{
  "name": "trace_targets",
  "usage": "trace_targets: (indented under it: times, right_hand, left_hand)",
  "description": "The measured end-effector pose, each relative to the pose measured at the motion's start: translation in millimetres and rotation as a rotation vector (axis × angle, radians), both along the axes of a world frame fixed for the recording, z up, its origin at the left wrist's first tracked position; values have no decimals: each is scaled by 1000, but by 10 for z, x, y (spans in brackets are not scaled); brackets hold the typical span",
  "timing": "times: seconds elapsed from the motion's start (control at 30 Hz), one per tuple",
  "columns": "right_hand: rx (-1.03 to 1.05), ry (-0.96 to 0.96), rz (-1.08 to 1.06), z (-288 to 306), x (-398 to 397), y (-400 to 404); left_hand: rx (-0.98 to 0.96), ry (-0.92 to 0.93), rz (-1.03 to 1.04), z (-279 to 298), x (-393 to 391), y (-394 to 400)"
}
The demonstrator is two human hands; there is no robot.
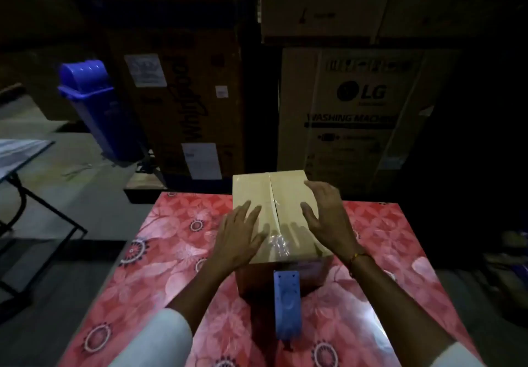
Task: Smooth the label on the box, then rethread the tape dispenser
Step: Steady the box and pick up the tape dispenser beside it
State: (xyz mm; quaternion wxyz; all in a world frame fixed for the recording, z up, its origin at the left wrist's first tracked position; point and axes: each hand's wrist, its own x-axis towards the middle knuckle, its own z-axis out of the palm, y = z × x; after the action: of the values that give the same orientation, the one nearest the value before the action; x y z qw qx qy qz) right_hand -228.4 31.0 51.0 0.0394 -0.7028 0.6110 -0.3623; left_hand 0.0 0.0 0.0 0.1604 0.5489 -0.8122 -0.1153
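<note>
A small tan cardboard box [257,192] stands on the table with the red floral cloth [160,269]. Clear tape runs along its centre seam and is crinkled near the front edge [278,244]. My left hand [238,238] lies flat on the box top's left half, fingers spread. My right hand [325,218] hovers over the right half, fingers apart and curved, holding nothing. A blue tape dispenser [287,305] stands on the cloth just in front of the box, between my forearms. No label is clearly visible on the box top.
Large cardboard cartons [351,109] are stacked behind the table. A blue swing-lid bin [97,104] stands at the left on the floor. A folding table's edge [23,149] shows at far left. The room is dim.
</note>
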Motion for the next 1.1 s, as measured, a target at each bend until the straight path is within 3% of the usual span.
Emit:
trace_targets:
  times: [0.1, 0.2, 0.33, 0.97, 1.1]
  right_hand:
    - [158, -148, -104, -335, -30, 173]
    - [402, -259, -176, -635, -33, 329]
    - [502, -348, -182, -824, 6, 437]
    - [417, -440, -247, -967, 103, 929]
    - [381, -492, -204, -1021, 57, 1029]
  left_hand:
    - [61, 29, 123, -161, -4, 147]
    - [249, 258, 174, -278, -2, 271]
    - [289, 389, 200, -330, -8, 339]
    - [297, 260, 186, -358, 155, 720]
    - [87, 71, 189, -291, 102, 655]
